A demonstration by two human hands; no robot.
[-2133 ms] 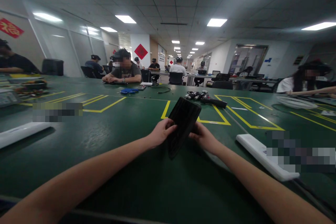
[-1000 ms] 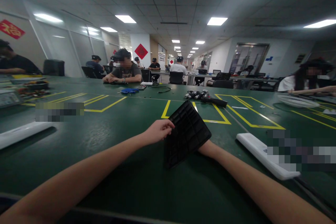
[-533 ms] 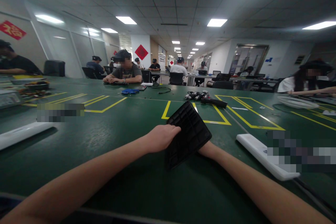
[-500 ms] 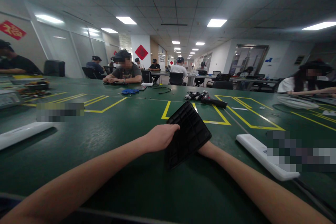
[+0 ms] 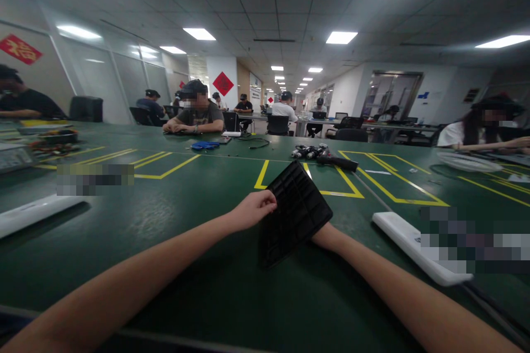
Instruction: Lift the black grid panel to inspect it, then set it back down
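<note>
A black rectangular tray with a grid of compartments (image 5: 296, 215) is held up at a tilt above the green table (image 5: 199, 292). My right hand (image 5: 325, 234) grips it from behind at its right side, with the fingers hidden by the tray. At the tray's left edge is my left hand (image 5: 256, 209), thumb and fingers pinched together in front of the compartments. Whatever sits between those fingertips, if anything, is too small to make out. The compartments look dark, and their contents cannot be told.
White power strips (image 5: 418, 248) lie to the right and left. Ahead are a bundle of cables (image 5: 308, 151), a black cylindrical thing (image 5: 337, 162), a blue item (image 5: 205, 145) and yellow tape outlines (image 5: 351, 196). A person (image 5: 194, 110) sits across the table; others sit farther off.
My left hand has drawn back slightly to the left and up from the compartments, its fingers now pinched. The tray has barely moved.
</note>
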